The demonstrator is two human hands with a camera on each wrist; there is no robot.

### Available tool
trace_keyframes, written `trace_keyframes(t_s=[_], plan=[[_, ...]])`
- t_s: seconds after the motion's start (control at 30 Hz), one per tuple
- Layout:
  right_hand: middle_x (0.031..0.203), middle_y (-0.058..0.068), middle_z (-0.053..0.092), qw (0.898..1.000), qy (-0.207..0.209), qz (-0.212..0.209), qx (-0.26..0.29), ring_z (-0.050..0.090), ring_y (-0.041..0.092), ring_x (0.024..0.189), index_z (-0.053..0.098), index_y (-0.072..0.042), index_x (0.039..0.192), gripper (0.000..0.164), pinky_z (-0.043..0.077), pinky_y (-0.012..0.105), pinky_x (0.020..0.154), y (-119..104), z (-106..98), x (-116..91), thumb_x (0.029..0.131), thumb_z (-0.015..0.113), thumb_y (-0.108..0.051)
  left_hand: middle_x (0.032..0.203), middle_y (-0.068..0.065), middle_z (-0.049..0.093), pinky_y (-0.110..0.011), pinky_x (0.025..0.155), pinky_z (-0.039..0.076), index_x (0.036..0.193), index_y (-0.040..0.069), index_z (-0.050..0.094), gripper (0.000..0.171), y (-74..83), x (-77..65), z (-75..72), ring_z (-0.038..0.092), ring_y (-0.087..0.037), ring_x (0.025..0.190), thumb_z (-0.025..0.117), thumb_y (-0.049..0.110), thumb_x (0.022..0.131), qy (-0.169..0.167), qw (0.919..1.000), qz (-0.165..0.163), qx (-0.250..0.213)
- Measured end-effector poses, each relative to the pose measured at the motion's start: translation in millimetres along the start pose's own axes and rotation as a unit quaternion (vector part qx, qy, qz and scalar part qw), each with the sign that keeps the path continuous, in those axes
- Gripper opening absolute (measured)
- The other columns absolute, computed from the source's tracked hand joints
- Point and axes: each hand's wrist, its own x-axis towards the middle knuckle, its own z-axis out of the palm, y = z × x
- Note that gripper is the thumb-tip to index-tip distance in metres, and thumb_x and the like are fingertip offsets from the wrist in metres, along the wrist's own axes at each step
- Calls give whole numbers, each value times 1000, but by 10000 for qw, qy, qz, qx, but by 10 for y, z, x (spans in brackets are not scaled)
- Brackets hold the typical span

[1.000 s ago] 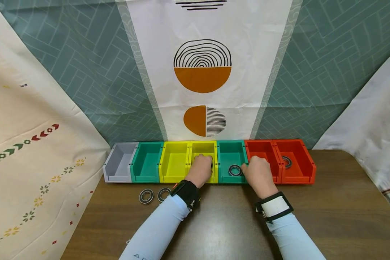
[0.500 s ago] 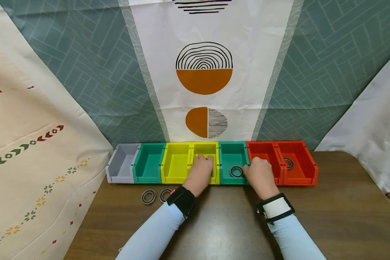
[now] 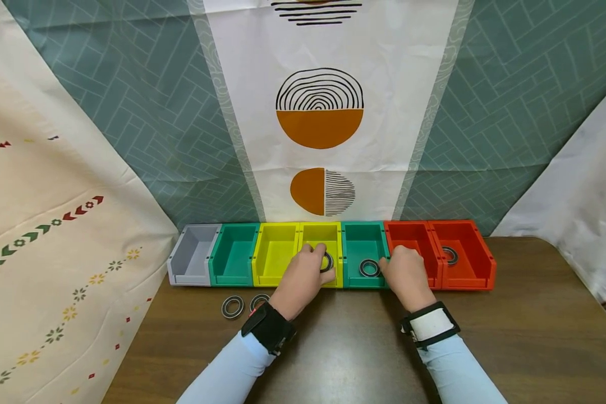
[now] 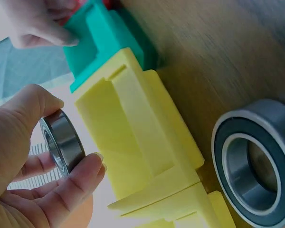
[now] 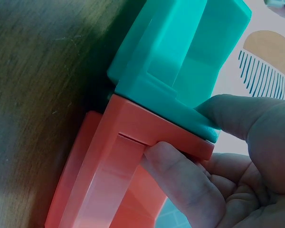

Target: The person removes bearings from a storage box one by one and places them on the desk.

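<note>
My left hand (image 3: 301, 280) pinches a ball bearing (image 4: 69, 142) between thumb and fingertips, over the right yellow bin (image 3: 328, 231). The left wrist view shows this bearing tilted on edge, apart from the bin walls. My right hand (image 3: 408, 276) grips the adjoining walls of the teal bin (image 5: 164, 80) and the red bin (image 5: 128, 123), thumb on the teal side and fingers on the red side. Another bearing (image 3: 362, 269) lies in the teal bin beside the right thumb. A further bearing (image 3: 454, 255) rests against the left wall of the far right red bin (image 3: 467, 275).
Two bearings lie on the wooden table (image 3: 353, 348) in front of the bins: one bearing (image 3: 224, 307) at left, the other partly behind the left wrist. A grey bin (image 3: 188, 279), a teal bin (image 3: 230, 278) and another yellow bin (image 3: 272, 278) continue the row leftward. Patterned cloth (image 3: 222, 168) hangs behind.
My left hand has drawn back and left a little and turned, so the pinched bearing now shows clearly. The right hand keeps its place on the bin walls. The head view has shifted slightly.
</note>
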Motion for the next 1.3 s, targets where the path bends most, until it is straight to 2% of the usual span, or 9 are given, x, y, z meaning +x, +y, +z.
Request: trace_keyframes(t_s=[0.23, 0.53, 0.77, 1.0, 1.3], plan=[[53, 7, 42, 9998, 148, -133, -26, 45, 20, 48, 50, -7, 61, 34, 38, 30, 44, 9, 8, -22, 87, 61, -25, 107, -9, 52, -19, 66, 46, 122, 12, 51, 45, 14, -140, -74, 51, -14, 79, 66, 32, 84, 502, 9975, 73, -491], [53, 6, 42, 9999, 121, -99, -24, 45, 20, 47, 50, -7, 60, 34, 37, 30, 44, 17, 17, -19, 87, 60, -24, 110, -6, 53, -21, 74, 46, 120, 15, 53, 45, 31, -267, -121, 52, -13, 87, 71, 22, 80, 907, 9933, 543, -456], [53, 7, 43, 9999, 80, -69, 5, 46, 20, 47, 50, -6, 62, 33, 38, 29, 44, 24, 19, -9, 88, 59, -25, 111, -5, 52, -22, 78, 45, 123, 12, 55, 47, 12, -364, -89, 51, -12, 92, 72, 25, 81, 881, 9934, 622, -400], [53, 7, 43, 9999, 102, -86, 10, 46, 20, 46, 50, -6, 61, 34, 38, 29, 44, 27, 17, -3, 88, 59, -25, 111, -4, 52, -20, 80, 44, 121, 10, 56, 46, -21, -445, 9, 50, -11, 94, 72, 19, 79, 932, 9922, 744, -368], [54, 7, 44, 10000, 3, -15, -34, 46, 20, 48, 51, -6, 62, 34, 38, 29, 44, 7, 12, 7, 89, 60, -26, 115, -5, 50, -20, 82, 43, 122, 11, 56, 45, -32, -550, 100, 49, -12, 99, 71, 17, 80, 756, 9934, 764, -407]])
